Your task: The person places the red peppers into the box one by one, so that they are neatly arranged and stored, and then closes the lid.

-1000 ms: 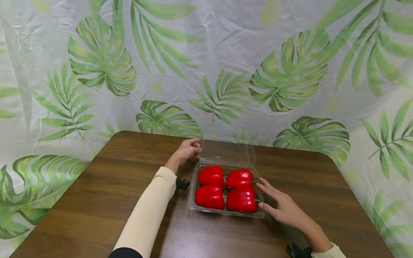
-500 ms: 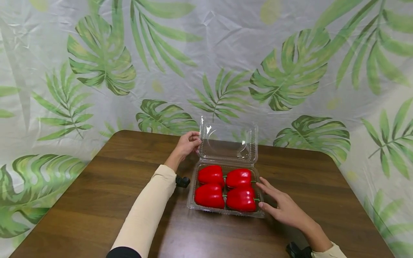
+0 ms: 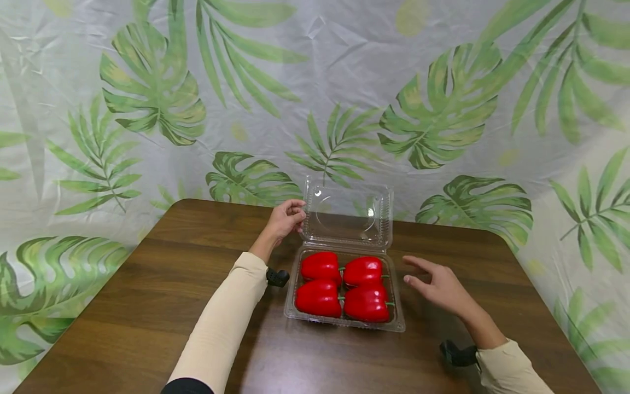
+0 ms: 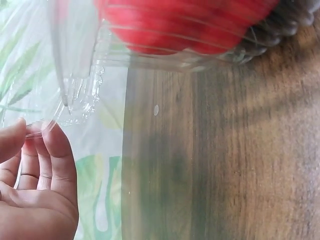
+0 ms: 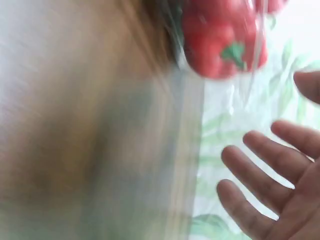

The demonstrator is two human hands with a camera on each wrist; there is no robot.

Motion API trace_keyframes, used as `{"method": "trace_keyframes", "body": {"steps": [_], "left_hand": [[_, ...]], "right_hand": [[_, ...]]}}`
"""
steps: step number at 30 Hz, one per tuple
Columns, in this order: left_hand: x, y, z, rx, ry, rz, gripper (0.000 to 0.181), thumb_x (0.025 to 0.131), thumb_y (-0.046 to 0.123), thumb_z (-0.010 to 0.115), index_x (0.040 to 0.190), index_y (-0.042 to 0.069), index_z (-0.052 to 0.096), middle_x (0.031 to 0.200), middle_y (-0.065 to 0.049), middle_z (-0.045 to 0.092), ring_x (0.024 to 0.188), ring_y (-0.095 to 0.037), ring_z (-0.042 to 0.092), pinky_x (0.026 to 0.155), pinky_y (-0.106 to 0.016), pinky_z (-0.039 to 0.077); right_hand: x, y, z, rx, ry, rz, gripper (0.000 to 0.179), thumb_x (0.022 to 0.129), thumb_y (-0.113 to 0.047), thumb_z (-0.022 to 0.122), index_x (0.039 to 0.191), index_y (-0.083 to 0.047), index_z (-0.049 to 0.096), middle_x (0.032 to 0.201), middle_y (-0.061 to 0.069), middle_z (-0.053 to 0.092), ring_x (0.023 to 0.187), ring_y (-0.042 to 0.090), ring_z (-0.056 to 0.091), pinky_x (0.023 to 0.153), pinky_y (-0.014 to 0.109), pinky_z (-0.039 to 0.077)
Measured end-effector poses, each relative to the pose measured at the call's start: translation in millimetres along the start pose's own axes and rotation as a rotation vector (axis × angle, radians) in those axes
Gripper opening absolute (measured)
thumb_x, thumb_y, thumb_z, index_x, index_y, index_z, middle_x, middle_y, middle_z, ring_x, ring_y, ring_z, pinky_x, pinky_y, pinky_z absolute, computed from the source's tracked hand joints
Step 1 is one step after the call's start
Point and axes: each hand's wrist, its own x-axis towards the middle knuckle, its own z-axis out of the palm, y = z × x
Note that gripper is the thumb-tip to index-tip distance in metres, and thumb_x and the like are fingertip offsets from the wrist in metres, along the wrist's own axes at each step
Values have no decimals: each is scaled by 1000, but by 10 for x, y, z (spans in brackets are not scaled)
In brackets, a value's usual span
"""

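A clear plastic clamshell box (image 3: 395,327) sits on the table, holding several red bell peppers (image 3: 366,303) with green stems. Its hinged lid (image 3: 346,216) stands raised at the back. My left hand (image 3: 285,220) pinches the lid's left edge between thumb and fingers; the left wrist view shows that grip on the thin plastic rim (image 4: 39,129). To the right of the box, my right hand (image 3: 445,287) is held apart from it with nothing in its grasp. In the right wrist view its fingers (image 5: 257,175) are spread, below a blurred pepper (image 5: 210,50).
The brown wooden table (image 3: 147,306) has rounded far corners. Behind it hangs a pale cloth (image 3: 344,71) printed with green leaves. Black wrist cameras (image 3: 278,277) sit on both wrists, beside cream sleeves (image 3: 221,323).
The left hand has raised the lid from leaning far back to more upright. My right hand has left the box's right side and moved a little right and away.
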Motion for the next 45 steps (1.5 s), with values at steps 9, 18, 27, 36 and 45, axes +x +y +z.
{"method": "trace_keyframes", "body": {"steps": [9,18,27,36,45], "left_hand": [[2,-26,-15,7,27,1,39,94,-6,58,132,-9,51,77,9,56,62,-11,54,54,-21,50],[-11,60,18,5,1,-23,40,93,-6,57,133,-10,51,82,4,57,63,-11,54,54,-21,51],[-5,62,0,16,-11,-14,40,93,-6,58,132,-9,51,81,6,57,61,-11,56,52,-21,51],[-12,67,-32,27,-20,-9,39,93,-5,59,132,-9,51,80,6,57,61,-11,57,53,-22,52],[-23,149,-91,24,-51,-20,38,94,-5,58,130,-10,47,85,4,58,65,-13,59,56,-26,54]], "right_hand": [[647,279,-134,234,14,203,44,101,-18,55,140,2,49,132,28,59,117,41,62,87,45,59],[1119,301,-113,547,-2,319,55,104,-17,48,154,0,30,146,30,45,108,18,66,103,47,51],[1310,257,-15,711,96,321,50,100,-9,55,146,6,41,91,-10,62,75,0,65,72,19,58],[1295,202,-6,706,123,317,44,101,-9,54,142,5,46,86,-11,63,71,1,64,70,19,58],[1265,86,-78,659,143,280,43,100,-9,54,140,5,43,87,-12,60,75,6,64,76,29,60]]}}
